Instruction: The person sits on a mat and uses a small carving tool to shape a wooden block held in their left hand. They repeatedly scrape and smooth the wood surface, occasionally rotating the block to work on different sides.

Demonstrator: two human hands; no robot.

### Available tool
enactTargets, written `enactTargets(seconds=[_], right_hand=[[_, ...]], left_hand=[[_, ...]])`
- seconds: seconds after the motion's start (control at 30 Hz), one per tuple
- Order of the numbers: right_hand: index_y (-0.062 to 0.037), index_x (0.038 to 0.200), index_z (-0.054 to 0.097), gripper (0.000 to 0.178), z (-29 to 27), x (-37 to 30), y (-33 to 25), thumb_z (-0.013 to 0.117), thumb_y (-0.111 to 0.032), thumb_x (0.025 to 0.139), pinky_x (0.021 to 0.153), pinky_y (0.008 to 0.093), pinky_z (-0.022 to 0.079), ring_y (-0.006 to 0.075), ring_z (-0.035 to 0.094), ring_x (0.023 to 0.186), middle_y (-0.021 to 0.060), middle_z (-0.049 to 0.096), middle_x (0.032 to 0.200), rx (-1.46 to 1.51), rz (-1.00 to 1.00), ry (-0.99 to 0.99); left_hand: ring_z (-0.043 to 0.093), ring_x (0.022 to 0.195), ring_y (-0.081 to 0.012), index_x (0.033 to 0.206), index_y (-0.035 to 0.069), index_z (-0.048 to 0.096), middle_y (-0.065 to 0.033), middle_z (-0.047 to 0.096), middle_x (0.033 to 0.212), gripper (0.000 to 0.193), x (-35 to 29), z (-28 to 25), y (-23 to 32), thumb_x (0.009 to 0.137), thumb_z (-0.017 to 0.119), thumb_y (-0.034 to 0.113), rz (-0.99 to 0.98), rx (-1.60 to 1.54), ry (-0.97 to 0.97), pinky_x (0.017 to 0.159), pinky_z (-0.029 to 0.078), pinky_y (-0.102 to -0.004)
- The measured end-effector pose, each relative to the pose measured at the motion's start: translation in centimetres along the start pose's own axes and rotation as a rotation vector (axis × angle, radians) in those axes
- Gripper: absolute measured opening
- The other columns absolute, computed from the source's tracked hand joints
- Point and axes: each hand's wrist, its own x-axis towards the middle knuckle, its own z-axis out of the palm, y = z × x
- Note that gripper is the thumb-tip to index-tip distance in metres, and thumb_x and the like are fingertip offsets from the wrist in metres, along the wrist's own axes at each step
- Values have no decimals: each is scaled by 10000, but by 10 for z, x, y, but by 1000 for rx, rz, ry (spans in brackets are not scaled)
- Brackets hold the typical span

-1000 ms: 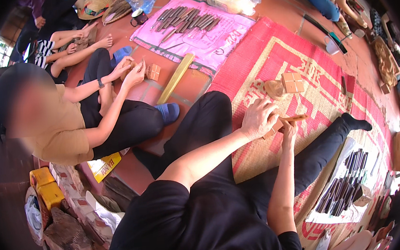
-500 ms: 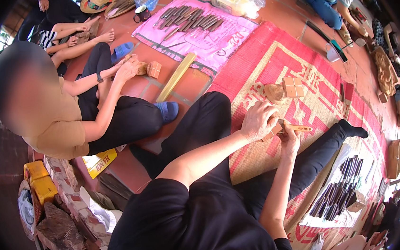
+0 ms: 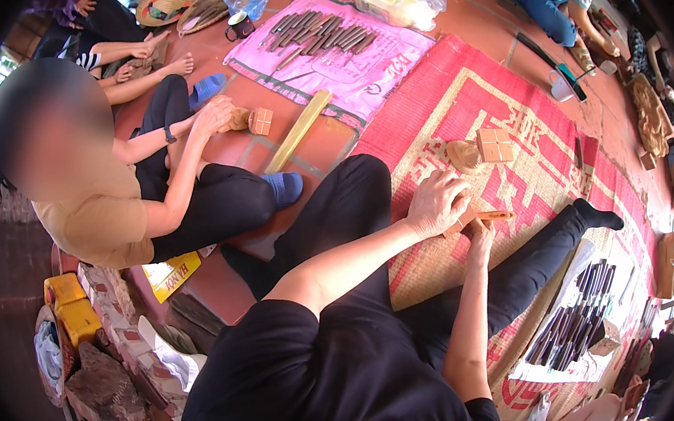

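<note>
Over the woven mat, my left hand [image 3: 435,205] is closed around a small reddish-brown wooden block [image 3: 458,222]. Close beside it, my right hand [image 3: 480,238] grips a tool with a light wooden handle [image 3: 497,215]. The handle points to the right; its working end is hidden between the hands and the block. Just beyond my hands lie a rounded carved wooden piece [image 3: 464,154] and, touching it, a square block with lines across its face [image 3: 495,145].
A red and straw-coloured mat [image 3: 439,278] lies under my legs. Several dark carving tools [image 3: 571,318] rest on a sheet at the right; more are on a pink cloth [image 3: 395,54]. A co-worker [image 3: 97,219] sits at the left near a yellow wooden strip [image 3: 298,131].
My right hand has shifted slightly left and down, and the tool's handle has drawn left. My left hand stays nearly still on the block. The co-worker's body has moved a little right.
</note>
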Motion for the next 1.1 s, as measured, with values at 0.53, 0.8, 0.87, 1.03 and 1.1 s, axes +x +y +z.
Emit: enactTargets(seconds=[0.53,0.8,0.87,1.03,1.1], right_hand=[[13,1060,641,286,4,-4,-34,694,-168,846,733,283,546,166,659,812,90,672,916,49,-68,1],[45,1032,631,384,-6,13,-11,722,-258,816,627,270,531,158,623,642,92,663,855,-159,-70,22],[37,1023,634,328,3,5,-33,703,-227,841,648,276,526,152,631,721,82,670,891,-100,-51,0],[39,1037,641,310,-10,11,10,684,-203,848,631,271,508,161,627,730,92,670,886,-18,-30,-29],[43,1023,652,303,-10,6,-5,679,-195,838,600,259,495,147,605,652,87,669,849,-142,-32,2]], left_hand=[[565,904,-286,946,68,627,-106,561,933,166,-1,2,-2,827,659,180,38,-31,70,787,490,-427],[579,954,-279,967,70,651,-92,586,951,176,-1,4,-2,824,679,170,26,-40,38,826,498,-415],[576,948,-276,970,75,652,-89,583,957,183,-2,1,-1,819,685,174,1,-25,41,829,495,-414],[575,938,-280,974,76,648,-91,576,947,190,-1,1,1,815,689,171,22,-29,35,826,495,-416],[578,937,-282,972,76,646,-94,573,941,184,-1,4,-2,816,688,165,51,-45,54,827,495,-416]])
